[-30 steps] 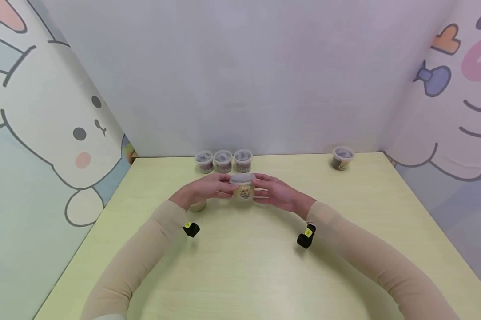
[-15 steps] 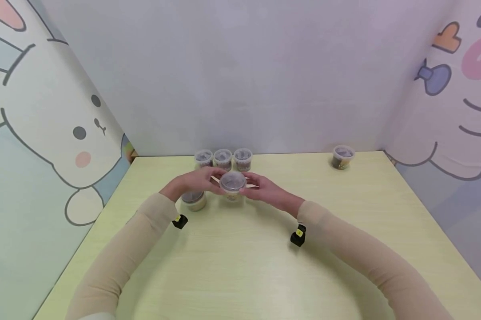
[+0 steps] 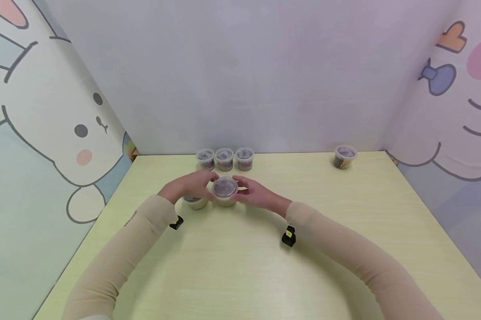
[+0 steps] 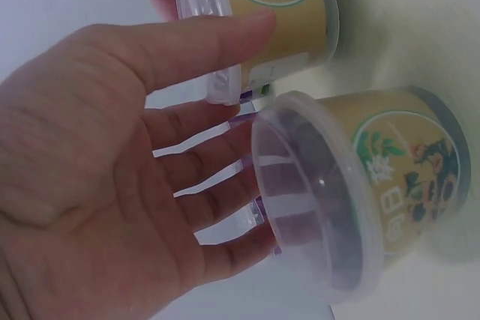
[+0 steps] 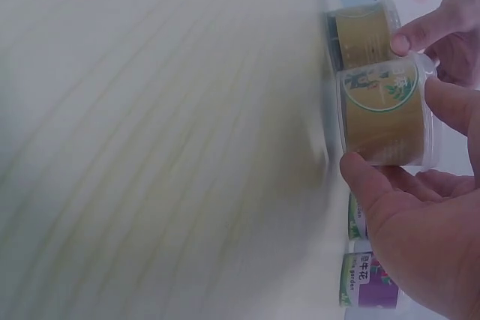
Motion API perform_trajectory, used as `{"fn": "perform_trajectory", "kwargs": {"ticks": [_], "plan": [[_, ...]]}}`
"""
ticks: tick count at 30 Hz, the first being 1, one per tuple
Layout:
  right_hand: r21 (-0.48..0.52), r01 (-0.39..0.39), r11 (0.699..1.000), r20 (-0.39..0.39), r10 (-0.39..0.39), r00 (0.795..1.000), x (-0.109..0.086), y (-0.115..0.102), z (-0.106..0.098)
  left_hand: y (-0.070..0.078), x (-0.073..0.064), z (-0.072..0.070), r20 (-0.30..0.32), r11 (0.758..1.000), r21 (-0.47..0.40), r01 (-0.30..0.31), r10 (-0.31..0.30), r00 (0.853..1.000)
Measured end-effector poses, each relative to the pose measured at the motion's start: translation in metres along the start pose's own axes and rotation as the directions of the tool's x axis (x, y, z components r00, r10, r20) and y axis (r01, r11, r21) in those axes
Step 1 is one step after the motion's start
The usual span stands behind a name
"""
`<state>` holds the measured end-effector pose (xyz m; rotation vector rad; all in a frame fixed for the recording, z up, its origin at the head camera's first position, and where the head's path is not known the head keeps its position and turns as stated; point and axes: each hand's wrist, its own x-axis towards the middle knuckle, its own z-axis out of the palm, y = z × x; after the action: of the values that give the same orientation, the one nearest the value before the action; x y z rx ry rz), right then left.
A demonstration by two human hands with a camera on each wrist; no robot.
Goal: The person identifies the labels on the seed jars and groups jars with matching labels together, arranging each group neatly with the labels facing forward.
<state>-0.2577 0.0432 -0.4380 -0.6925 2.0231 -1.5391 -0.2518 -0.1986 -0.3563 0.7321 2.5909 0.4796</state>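
Note:
Between my two hands is a lidded plastic tub (image 3: 225,190) with a yellow label. My left hand (image 3: 191,184) holds its left side; in the left wrist view the thumb (image 4: 225,39) lies along the label and the fingers spread below. The right side is gripped by my right hand (image 3: 256,194), with one fingertip low near the base in the right wrist view. A second yellow-labelled tub (image 4: 390,177) stands close on the left, partly under the left hand in the head view. The held tub's base is at or close to the tabletop.
Three lidded tubs (image 3: 224,160) with purple labels stand in a row behind the hands. Another dark-and-yellow tub (image 3: 345,157) is near the back right edge of the table (image 3: 240,266). Cartoon-printed panels flank both sides, and a pale wall rises behind.
Both hands have carried the tub leftward and tipped its lid more towards the head camera, bringing it beside the other yellow-labelled tub. The remaining tubs have stayed put.

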Motion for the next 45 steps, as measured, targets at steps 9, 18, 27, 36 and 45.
{"fn": "perform_trajectory", "kwargs": {"ticks": [9,18,27,36,45], "plan": [[-0.035,-0.019,0.999,-0.001,0.019,1.000,0.004,0.001,0.008,-0.003,-0.005,0.003,-0.007,0.998,0.046,0.041,-0.041,0.999],[-0.092,-0.044,0.995,-0.022,0.043,0.999,0.006,-0.004,0.013,-0.008,-0.006,0.006,-0.007,0.994,0.079,0.070,-0.070,0.998],[-0.118,-0.075,0.990,-0.026,0.072,0.997,0.005,-0.007,0.017,-0.007,-0.010,0.006,-0.004,0.994,0.075,0.081,-0.081,0.997],[-0.093,-0.081,0.992,-0.019,0.080,0.997,0.001,-0.006,0.020,-0.007,-0.010,0.010,0.014,0.993,0.087,0.080,-0.082,0.997],[-0.108,-0.085,0.991,-0.024,0.083,0.996,0.004,-0.011,0.023,-0.006,-0.012,0.007,0.014,0.990,0.100,0.099,-0.101,0.995]]}}
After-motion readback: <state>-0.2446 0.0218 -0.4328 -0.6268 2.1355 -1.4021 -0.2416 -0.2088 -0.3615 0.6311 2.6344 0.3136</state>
